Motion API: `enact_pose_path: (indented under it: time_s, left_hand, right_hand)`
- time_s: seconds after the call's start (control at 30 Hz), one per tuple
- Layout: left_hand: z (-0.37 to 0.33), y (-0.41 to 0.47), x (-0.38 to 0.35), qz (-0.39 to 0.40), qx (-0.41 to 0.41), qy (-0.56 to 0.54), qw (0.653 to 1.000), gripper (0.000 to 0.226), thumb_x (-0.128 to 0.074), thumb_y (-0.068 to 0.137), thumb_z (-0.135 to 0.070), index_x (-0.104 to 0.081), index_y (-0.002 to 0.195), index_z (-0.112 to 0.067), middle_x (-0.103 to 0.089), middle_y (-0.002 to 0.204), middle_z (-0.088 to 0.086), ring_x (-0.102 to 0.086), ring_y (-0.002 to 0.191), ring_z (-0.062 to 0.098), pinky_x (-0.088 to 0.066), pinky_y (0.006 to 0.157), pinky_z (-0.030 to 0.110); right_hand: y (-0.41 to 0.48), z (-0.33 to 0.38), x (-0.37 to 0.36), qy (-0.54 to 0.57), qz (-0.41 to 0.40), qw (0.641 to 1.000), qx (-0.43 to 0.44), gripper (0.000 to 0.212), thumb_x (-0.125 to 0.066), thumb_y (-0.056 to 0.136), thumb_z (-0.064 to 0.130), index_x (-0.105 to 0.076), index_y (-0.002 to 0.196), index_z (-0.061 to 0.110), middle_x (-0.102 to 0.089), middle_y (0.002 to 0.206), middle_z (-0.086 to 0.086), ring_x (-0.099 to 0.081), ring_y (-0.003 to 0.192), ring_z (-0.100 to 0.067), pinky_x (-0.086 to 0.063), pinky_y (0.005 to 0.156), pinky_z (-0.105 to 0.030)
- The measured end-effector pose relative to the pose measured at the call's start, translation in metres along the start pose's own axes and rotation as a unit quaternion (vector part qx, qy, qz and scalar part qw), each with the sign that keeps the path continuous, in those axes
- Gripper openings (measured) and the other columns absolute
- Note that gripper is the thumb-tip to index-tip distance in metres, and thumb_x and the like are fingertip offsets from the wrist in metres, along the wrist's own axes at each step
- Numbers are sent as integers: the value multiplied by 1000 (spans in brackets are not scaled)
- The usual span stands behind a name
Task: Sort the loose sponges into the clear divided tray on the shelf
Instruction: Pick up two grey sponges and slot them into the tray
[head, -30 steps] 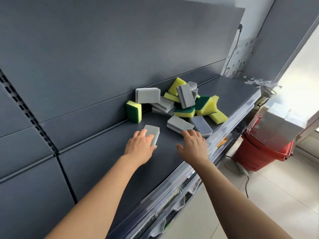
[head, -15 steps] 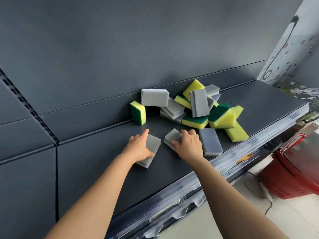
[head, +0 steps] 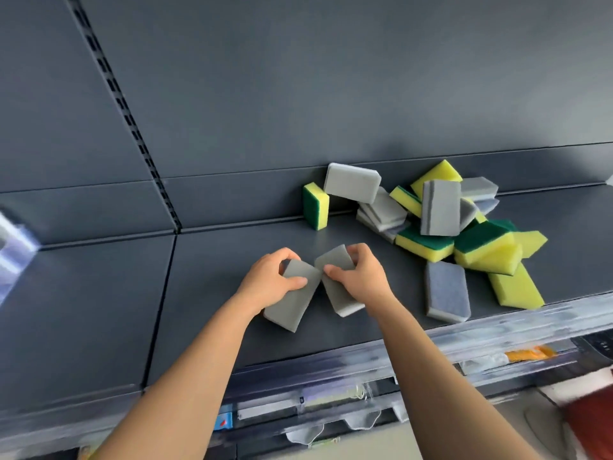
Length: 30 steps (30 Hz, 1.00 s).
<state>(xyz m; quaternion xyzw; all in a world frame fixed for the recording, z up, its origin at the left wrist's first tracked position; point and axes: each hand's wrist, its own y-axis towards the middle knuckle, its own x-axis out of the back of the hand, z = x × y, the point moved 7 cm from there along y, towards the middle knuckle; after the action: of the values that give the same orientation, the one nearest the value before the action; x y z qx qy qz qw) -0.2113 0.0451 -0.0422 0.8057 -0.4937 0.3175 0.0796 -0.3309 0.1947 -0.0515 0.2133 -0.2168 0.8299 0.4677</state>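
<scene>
My left hand [head: 270, 282] grips a grey sponge [head: 292, 303] on the dark shelf [head: 99, 310]. Beside it, my right hand [head: 360, 277] grips a second grey sponge [head: 341, 297]; the two sponges meet at their upper corners. A pile of loose sponges [head: 441, 220], grey and yellow-green, lies to the right against the back panel. A yellow-green sponge [head: 315, 205] stands on edge at the pile's left. A blue-grey sponge [head: 447, 295] lies flat near the front edge. A blurred clear object [head: 13, 250] shows at the left edge; whether it is the tray is unclear.
The shelf's front edge carries a clear price rail [head: 365, 363]. Below it hang small items on a lower level. A red basket [head: 593, 416] sits at the bottom right on the floor. The grey back panel [head: 298, 78] rises behind the shelf.
Both hands have closed round their grey sponges and drawn them together and toward me. The view has swung left, bringing a clear blurred object into the left edge.
</scene>
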Motion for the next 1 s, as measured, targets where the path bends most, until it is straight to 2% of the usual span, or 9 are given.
enact_pose_path:
  time_s: [0.13, 0.3, 0.53, 0.7, 0.87, 1.0]
  left_hand:
    - [11, -22, 33, -73, 10, -76, 994, 19, -68, 81, -23, -55, 88, -35, -63, 91, -7, -60, 81, 17, -46, 63, 33]
    - [33, -56, 82, -146, 17, -97, 984, 17, -64, 85, -20, -57, 91, -34, -62, 93, -9, -59, 88, 17, -45, 66, 33]
    - [79, -117, 153, -237, 26, -125, 963, 17, -64, 85, -18, -57, 94, -30, -63, 98, -8, -59, 89, 17, -48, 69, 36]
    - [118, -163, 208, -278, 29, -118, 953, 20, -66, 85, -22, -55, 91, -38, -62, 97, -14, -59, 90, 11, -51, 71, 33]
    - [158, -207, 261, -301, 29, -137, 943, 21, -67, 83, -22, -57, 92, -39, -64, 100, -10, -60, 95, 17, -52, 81, 41]
    - [188, -241, 304, -322, 18, -133, 937, 22, -67, 83, -21, -57, 87, -40, -64, 99, -10, -60, 92, 16, -50, 75, 35]
  right_hand:
    - [-11, 38, -20, 59, -2, 994, 93, 50, -62, 86, 35, -39, 130, 36, -55, 114, 7, -53, 101, -17, -46, 83, -34]
    - [-32, 83, -48, 112, -2, 982, 154, 29, -61, 86, 31, -52, 113, 38, -59, 88, 17, -56, 85, -13, -45, 70, -28]
    - [-78, 149, -109, 135, 35, 965, 221, 28, -64, 84, 31, -53, 109, 39, -60, 89, 1, -54, 83, -18, -47, 73, -33]
    - [-115, 190, -159, 147, 56, 957, 243, 30, -64, 84, 30, -53, 111, 36, -59, 90, 6, -52, 78, -9, -44, 72, -28]
    - [-158, 232, -213, 149, 72, 950, 263, 30, -65, 85, 29, -52, 111, 36, -58, 87, 9, -51, 76, -3, -42, 70, -25]
    - [-191, 258, -258, 158, 75, 947, 271, 29, -66, 84, 29, -52, 108, 37, -58, 85, 13, -52, 74, 0, -41, 66, -19]
